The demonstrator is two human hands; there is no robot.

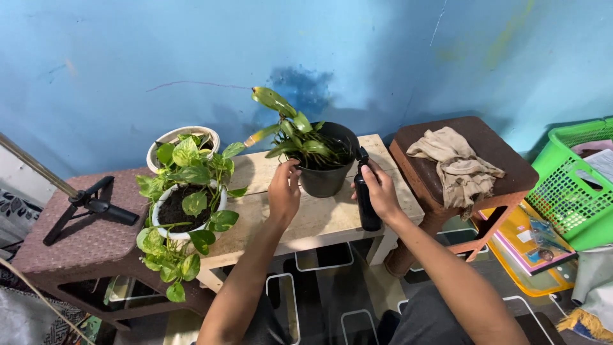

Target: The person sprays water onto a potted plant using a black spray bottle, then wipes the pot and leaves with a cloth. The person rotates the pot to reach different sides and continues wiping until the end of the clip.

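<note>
1. Sitting left of the black pot (327, 167), two white pots (167, 214) of leafy green vine share the wooden bench (319, 220); further left lies a small black tripod (89, 207) on a brown woven stool (76, 246).
2. Reaching up to the black pot's near left rim, the left hand (283, 193) has its fingers loosely curled, fingertips touching the rim and the lower leaves of the plant (290, 131); it grips nothing.
3. Just right of the black pot, the right hand (380, 191) is clenched around a black spray bottle (366, 201), held upright with its nozzle beside the pot's rim.
4. Right of the pot stands a brown stool (491, 150) with a beige cloth (456, 163), then a green basket (571, 185).
</note>
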